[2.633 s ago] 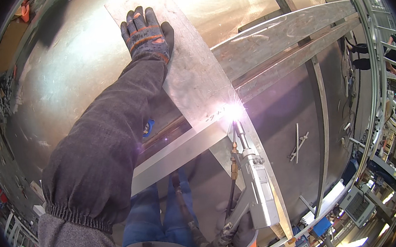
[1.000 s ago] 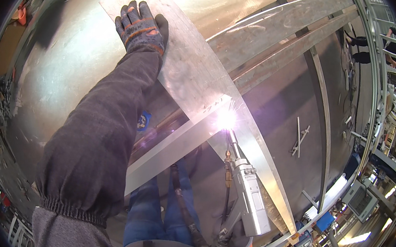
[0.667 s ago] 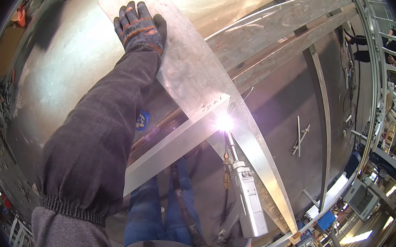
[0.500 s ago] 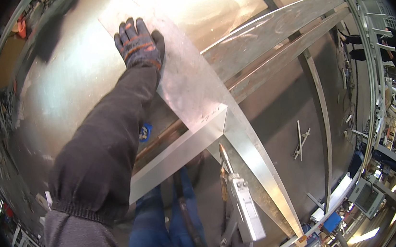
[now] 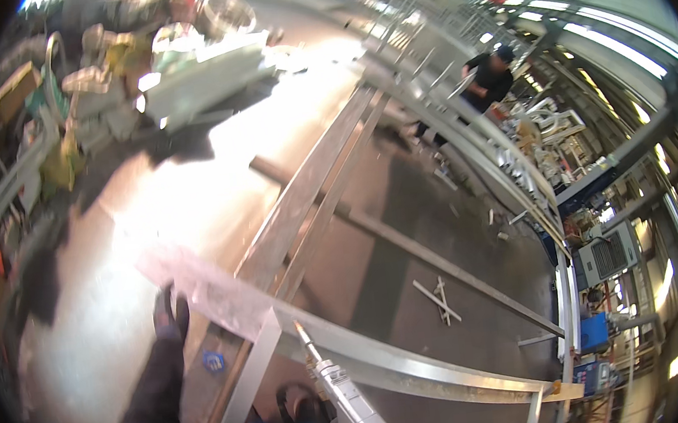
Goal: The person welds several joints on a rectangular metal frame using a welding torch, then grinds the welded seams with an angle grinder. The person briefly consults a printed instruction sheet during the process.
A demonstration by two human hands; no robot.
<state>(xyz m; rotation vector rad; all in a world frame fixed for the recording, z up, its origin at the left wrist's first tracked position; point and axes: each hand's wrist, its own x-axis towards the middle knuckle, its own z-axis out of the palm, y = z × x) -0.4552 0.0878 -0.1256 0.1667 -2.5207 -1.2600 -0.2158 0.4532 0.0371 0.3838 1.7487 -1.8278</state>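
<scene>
Down at eight o'clock in the view, the left hand (image 5: pixel 171 308), dark-gloved, lies open at the edge of the flat metal plate (image 5: pixel 225 302), thumb standing off from the fingers; blur hides how hard it presses, but it looks placed to steady the plate well apart from the hot end. And across at four o'clock from that hand, here's the welding torch (image 5: pixel 349 404), nose aimed toward eleven, its coppery tip (image 5: pixel 298 329) just beside the top of the metal bar (image 5: pixel 247 386), no spark showing! That slant presumably lets the narrow nose reach into the corner. The right hand? Out of sight, so no telling its grip. From the left hand, the plate runs toward four o'clock; the bar's upper end sits near three, and a round blue item (image 5: pixel 212 360) rests at five.
</scene>
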